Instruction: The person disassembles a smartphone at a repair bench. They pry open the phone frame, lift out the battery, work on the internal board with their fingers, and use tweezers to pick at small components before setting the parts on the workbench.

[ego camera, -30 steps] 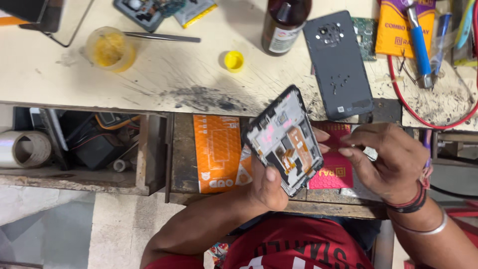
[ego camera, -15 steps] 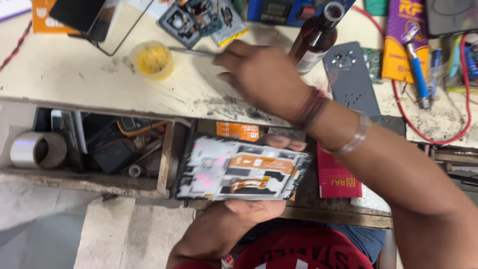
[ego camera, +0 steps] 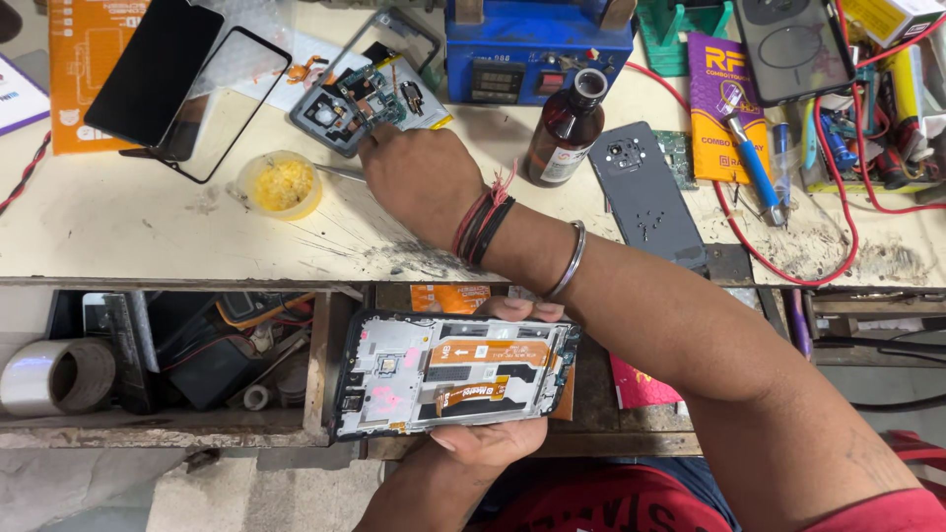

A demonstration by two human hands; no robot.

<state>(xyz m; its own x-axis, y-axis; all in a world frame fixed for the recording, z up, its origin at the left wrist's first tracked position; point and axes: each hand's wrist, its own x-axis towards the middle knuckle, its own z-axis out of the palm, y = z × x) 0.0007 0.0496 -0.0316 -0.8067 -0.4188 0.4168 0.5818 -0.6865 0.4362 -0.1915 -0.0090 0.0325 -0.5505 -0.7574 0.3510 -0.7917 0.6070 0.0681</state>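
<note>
My left hand (ego camera: 493, 443) holds an opened phone frame (ego camera: 453, 374) flat over the open drawer, its orange flex cables and metal shields facing up. My right hand (ego camera: 419, 182) reaches across the bench to the far left, its fingers closed over the end of metal tweezers (ego camera: 340, 172) lying next to a small yellow tub (ego camera: 281, 184). Just beyond the fingers lies a dismantled phone board with a camera part (ego camera: 360, 99). Red and black threads and a metal bangle circle my right wrist.
A brown glass bottle (ego camera: 570, 126), a grey phone back cover (ego camera: 645, 192), a blue heating station (ego camera: 537, 44), a black screen (ego camera: 153, 74), a blue-handled tool (ego camera: 751, 158) and red wires crowd the bench. The open drawer (ego camera: 197, 355) holds tape and parts.
My right hand left the phone frame and reached up and left across the bench to the tweezers. My left hand turned the frame from tilted upright to lying flat.
</note>
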